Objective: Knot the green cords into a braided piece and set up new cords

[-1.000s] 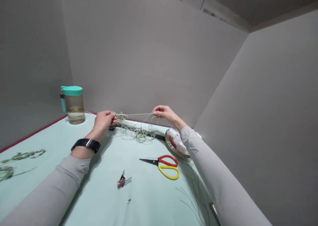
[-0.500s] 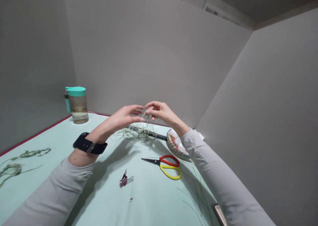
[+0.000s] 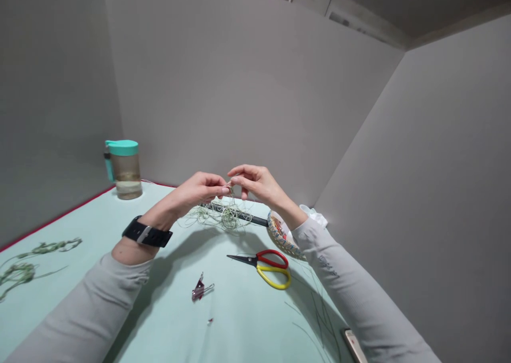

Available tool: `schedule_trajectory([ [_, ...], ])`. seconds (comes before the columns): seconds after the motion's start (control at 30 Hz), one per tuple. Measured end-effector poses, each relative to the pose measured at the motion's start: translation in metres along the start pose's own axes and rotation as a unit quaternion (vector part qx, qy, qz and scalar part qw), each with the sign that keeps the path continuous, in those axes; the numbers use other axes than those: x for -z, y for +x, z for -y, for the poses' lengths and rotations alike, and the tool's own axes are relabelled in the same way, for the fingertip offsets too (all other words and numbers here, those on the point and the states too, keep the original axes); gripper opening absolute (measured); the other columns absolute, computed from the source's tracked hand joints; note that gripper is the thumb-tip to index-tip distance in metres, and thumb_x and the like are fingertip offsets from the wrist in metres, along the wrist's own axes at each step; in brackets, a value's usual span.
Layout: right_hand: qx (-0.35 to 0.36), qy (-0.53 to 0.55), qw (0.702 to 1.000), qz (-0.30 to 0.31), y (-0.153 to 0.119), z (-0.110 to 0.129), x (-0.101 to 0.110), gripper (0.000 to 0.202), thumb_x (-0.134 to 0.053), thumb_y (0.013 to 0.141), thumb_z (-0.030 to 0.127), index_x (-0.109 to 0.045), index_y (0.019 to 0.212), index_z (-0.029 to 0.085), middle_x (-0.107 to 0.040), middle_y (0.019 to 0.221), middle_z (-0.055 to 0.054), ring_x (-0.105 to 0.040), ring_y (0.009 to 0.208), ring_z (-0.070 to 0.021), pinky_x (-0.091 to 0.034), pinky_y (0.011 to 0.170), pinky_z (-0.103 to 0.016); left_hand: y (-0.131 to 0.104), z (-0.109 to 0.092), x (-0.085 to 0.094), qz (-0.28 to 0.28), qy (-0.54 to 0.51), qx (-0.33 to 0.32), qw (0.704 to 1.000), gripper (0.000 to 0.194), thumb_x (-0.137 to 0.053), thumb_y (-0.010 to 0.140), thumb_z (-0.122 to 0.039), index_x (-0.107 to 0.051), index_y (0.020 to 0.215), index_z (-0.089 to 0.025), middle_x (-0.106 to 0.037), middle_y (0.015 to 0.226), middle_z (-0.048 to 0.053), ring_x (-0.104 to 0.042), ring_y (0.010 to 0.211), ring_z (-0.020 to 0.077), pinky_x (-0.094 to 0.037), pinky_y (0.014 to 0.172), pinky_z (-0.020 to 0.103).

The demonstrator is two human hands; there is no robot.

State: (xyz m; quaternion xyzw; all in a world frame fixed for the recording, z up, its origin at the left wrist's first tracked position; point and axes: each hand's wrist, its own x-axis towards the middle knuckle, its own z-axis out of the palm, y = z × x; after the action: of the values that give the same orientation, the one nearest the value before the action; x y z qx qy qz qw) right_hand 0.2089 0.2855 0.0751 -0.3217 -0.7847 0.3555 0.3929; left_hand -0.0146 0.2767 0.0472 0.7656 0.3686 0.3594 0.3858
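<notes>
My left hand (image 3: 205, 187) pinches pale green cord (image 3: 230, 191) between thumb and fingers. Close against it, my right hand (image 3: 254, 182) has its thumb and index finger closed on the same cord. Loose strands hang from my fingertips toward a tangled heap of thin green cord (image 3: 229, 216) lying over a black rod (image 3: 255, 220). Nearer to me lie scissors (image 3: 271, 267) with one red and one yellow handle, blades pointing left. How the cord is looped between my fingers is too small to make out.
At left stand a water jug (image 3: 128, 174) with a turquoise lid and knotted green cords (image 3: 24, 271). A woven basket (image 3: 285, 248) sits by my right forearm. In front are a small dark red clip (image 3: 200, 288), cut strands (image 3: 319, 315) and a phone (image 3: 354, 346).
My left hand has closed from spread fingers into a pinch on the cord. My right hand has shifted slightly left, bringing the fingertips together.
</notes>
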Motion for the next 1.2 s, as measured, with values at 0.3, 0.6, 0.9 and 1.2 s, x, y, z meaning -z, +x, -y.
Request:
schedule_trajectory([
  [0.3,-0.005,-0.050,0.999,-0.011,-0.002,-0.007,0.001,0.019,-0.072,0.107,0.032,-0.072,0.116,0.015,-0.075,0.096,-0.001,-0.068,0.069,-0.0111,-0.062,0.067,-0.026,-0.004,-0.009,0.005,0.008,-0.023,0.022,0.999,0.027,-0.073,0.105,-0.038,-0.069,0.090,-0.016,-0.063,0.076,-0.005,-0.054,0.058,0.0099,-0.049,0.055,0.023],
  [0.6,-0.015,-0.185,0.979,-0.086,0.005,-0.021,0.011,0.030,-0.072,0.107,0.039,-0.072,0.127,0.017,-0.073,0.132,-0.010,-0.073,0.116,-0.0250,-0.063,0.101,-0.047,-0.002,-0.005,0.007,-0.002,-0.080,0.060,0.995,0.023,-0.072,0.106,-0.038,-0.071,0.103,-0.015,-0.070,0.090,0.000,-0.063,0.066,0.0117,-0.056,0.059,0.025],
  [0.9,0.026,-0.159,0.987,0.012,-0.013,0.000,-0.021,0.023,-0.071,0.107,0.041,-0.079,0.104,0.020,-0.082,0.098,-0.003,-0.074,0.092,-0.0174,-0.058,0.090,-0.034,-0.001,-0.001,0.007,-0.047,-0.097,0.086,0.990,0.024,-0.073,0.106,-0.038,-0.072,0.112,-0.015,-0.074,0.101,0.003,-0.070,0.078,0.0158,-0.063,0.069,0.031],
  [1.2,0.007,-0.210,0.977,-0.022,0.009,0.006,0.017,0.029,-0.071,0.108,0.043,-0.075,0.105,0.015,-0.078,0.106,-0.005,-0.075,0.101,-0.0211,-0.062,0.098,-0.044,0.009,0.020,0.010,-0.087,-0.101,0.124,0.983,0.031,-0.074,0.105,-0.038,-0.072,0.127,-0.017,-0.075,0.125,0.010,-0.075,0.103,0.0240,-0.067,0.088,0.044],
])
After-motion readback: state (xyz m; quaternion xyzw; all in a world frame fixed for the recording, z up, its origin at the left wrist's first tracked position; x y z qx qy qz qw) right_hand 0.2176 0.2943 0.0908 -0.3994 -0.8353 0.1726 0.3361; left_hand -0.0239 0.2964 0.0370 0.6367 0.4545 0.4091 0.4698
